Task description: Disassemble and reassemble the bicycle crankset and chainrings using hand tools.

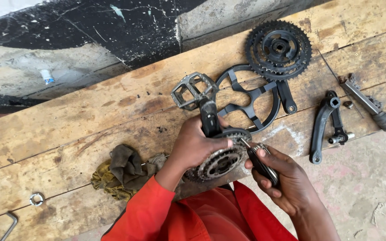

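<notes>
Wooden planks of the bench [68,134] carry a dirty rag [121,172] just left of the left hand [195,145], a black chainring guard [249,100] and second crankset [279,49] beyond it. That hand grips a rusty crankset [220,160] with grey pedal [194,90] pointing away; the right hand [282,176] clasps a folding tool [258,158] against the sprocket.

Single view, head-mounted, looking steeply down and slightly forward over the person's chest. Close range: both hands sit low in the centre of frame, left hand [193,145] and right hand [287,178], red sleeve cut by the bottom edge. The wooden bench [68,134] runs diagonally, tilted up to the right, so the camera is rolled. Wall base fills the top left, concrete floor [367,187] the bottom right. No second view to overlap.
</notes>
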